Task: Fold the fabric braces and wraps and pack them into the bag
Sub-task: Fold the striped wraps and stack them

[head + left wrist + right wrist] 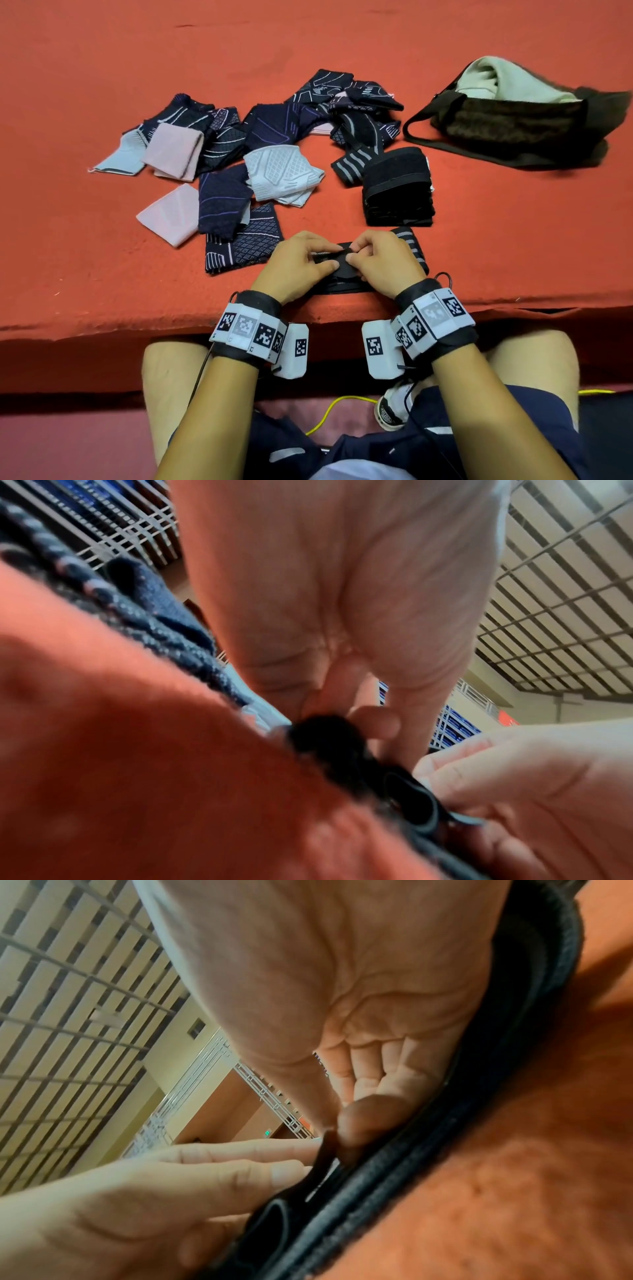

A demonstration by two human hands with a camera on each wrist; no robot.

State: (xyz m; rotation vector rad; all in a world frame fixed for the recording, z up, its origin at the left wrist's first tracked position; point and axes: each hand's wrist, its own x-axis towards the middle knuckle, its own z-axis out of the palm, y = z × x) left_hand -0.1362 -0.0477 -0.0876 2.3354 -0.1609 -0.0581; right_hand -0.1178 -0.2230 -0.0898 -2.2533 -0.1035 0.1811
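A black wrap with grey stripes (409, 241) lies at the near edge of the red table (102, 85). My left hand (334, 257) and right hand (354, 255) meet over its middle, and each pinches a black fold of it between thumb and fingers. In the left wrist view the left hand (342, 718) nips the wrap's dark end (329, 745). In the right wrist view the right hand (339, 1123) pinches a thin black flap above the wrap's layered band (445, 1150). The dark bag (513, 126) lies open at the far right with a pale green cloth (496, 78) in it.
A stack of folded black wraps (397, 192) stands just beyond my hands. Further left and behind lie several loose braces: navy patterned ones (222, 202), pink ones (174, 150) and a white one (284, 174). My knees are below the table's front edge.
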